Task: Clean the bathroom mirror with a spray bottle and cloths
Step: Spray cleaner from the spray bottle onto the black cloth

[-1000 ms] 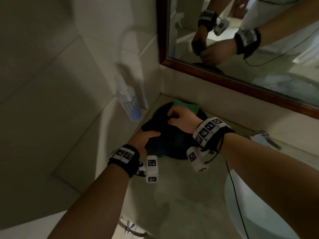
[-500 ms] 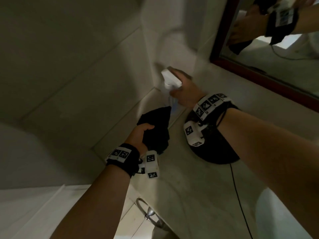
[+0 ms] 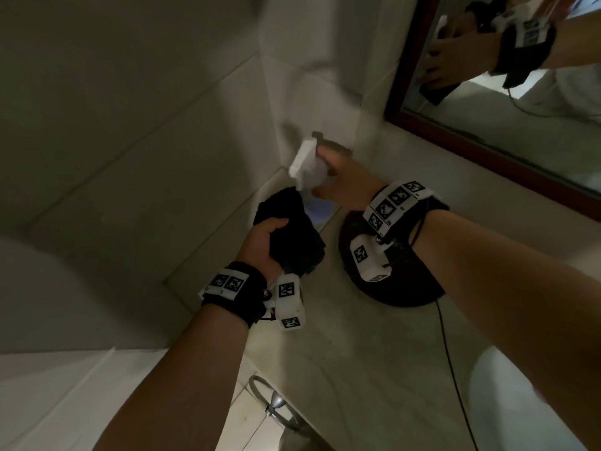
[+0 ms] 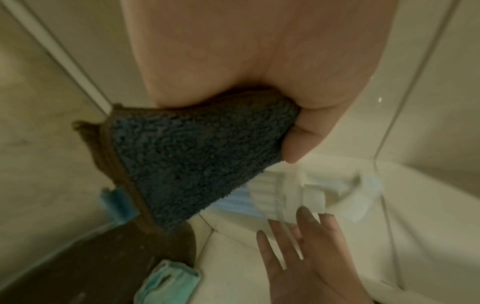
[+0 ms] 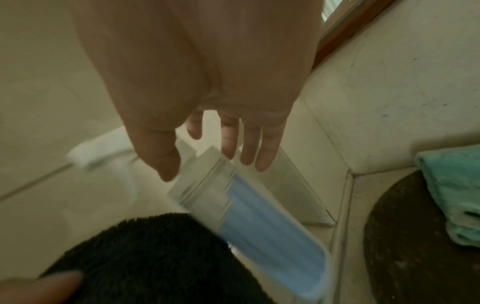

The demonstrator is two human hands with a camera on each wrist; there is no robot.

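With L hand fisted on cloth and R hand fingers still straight at bottle, we should wrap its neck before lifting.

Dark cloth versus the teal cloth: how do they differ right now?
Colour: the dark cloth is blue-black, the teal cloth pale green. State: the dark cloth is gripped, bunched, in the left hand; the teal cloth lies folded on the round dark mat, with no hand on it. Both look like fluffy pile cloths.
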